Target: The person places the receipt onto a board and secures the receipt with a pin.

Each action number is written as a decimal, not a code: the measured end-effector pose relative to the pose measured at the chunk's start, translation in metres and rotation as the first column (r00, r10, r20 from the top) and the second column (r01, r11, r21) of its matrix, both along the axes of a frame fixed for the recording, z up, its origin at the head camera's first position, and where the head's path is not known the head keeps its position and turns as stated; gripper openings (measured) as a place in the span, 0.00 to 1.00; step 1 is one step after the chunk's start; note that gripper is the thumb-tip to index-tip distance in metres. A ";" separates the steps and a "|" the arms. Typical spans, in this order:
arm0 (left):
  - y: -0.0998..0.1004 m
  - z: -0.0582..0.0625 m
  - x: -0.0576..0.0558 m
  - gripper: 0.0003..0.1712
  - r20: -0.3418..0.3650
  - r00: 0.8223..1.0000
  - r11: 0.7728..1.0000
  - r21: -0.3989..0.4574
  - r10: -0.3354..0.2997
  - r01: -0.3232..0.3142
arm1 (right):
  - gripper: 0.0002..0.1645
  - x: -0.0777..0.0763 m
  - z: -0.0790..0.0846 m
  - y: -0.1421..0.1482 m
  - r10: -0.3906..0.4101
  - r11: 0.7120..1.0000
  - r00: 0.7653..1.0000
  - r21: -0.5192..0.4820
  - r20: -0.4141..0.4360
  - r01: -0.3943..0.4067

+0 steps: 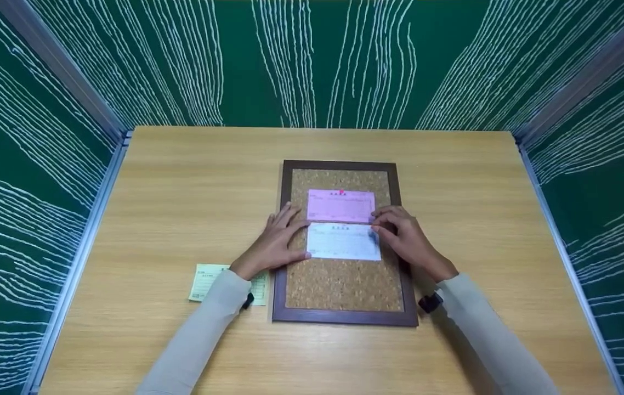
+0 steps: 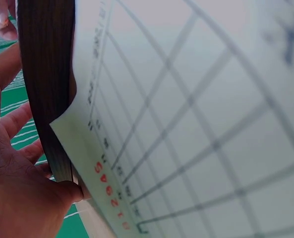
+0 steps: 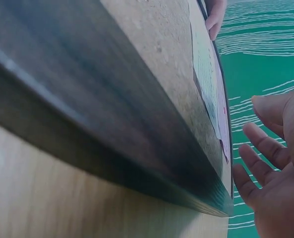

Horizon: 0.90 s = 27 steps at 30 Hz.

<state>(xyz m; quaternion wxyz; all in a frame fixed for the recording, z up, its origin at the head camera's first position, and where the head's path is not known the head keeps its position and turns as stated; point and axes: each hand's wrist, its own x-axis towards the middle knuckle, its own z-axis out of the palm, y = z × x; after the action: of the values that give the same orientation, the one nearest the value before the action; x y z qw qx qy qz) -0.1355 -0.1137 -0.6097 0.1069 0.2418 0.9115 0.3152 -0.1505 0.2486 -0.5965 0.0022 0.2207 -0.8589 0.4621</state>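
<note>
A corkboard (image 1: pixel 345 285) with a dark brown frame lies on the table. On it a pink slip (image 1: pixel 339 207) is fixed by a red pin (image 1: pixel 341 192) at its top edge, with a pale blue-white slip (image 1: pixel 342 244) just below. My left hand (image 1: pixel 279 241) rests across the board's left side, its thumb at the white slip's lower left corner and its fingers extended beside the slips. At the white slip's upper right corner, my right hand (image 1: pixel 402 236) pinches a small orange push pin (image 1: pixel 374 226), mostly hidden by the fingertips.
Pale green slips (image 1: pixel 208 282) lie left of the board, partly under my left forearm; they fill much of the left wrist view. The wooden table (image 1: pixel 191 181) is bordered by green panels (image 1: pixel 235 66) with wavy white lines at the back and sides.
</note>
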 end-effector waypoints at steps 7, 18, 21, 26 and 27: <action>0.000 0.000 -0.001 0.47 0.004 1.000 1.000 0.004 -0.002 0.002 | 0.06 -0.004 -0.002 -0.003 0.007 0.999 1.000 0.040 0.015 -0.008; -0.002 -0.001 -0.001 0.47 -0.007 1.000 1.000 0.009 -0.009 0.009 | 0.07 -0.009 -0.006 -0.013 -0.001 0.998 0.999 0.062 0.038 -0.001; -0.002 -0.001 0.000 0.47 -0.010 1.000 1.000 0.009 -0.011 0.011 | 0.07 -0.010 -0.006 -0.017 -0.004 0.998 0.998 0.059 0.059 0.001; -0.003 -0.001 0.000 0.47 -0.009 1.000 1.000 0.020 -0.015 0.015 | 0.07 -0.010 -0.004 -0.026 -0.009 0.999 0.997 0.054 0.079 0.005; -0.003 -0.001 0.001 0.47 -0.008 1.000 1.000 0.023 -0.015 0.015 | 0.07 -0.010 -0.004 -0.027 -0.009 0.999 0.997 0.052 0.077 0.005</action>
<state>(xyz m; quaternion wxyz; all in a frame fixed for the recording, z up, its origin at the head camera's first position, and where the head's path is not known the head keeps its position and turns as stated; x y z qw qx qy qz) -0.1349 -0.1163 -0.6109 0.1029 0.2512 0.9063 0.3238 -0.1606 0.2216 -0.6009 -0.0354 0.1997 -0.8708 0.4478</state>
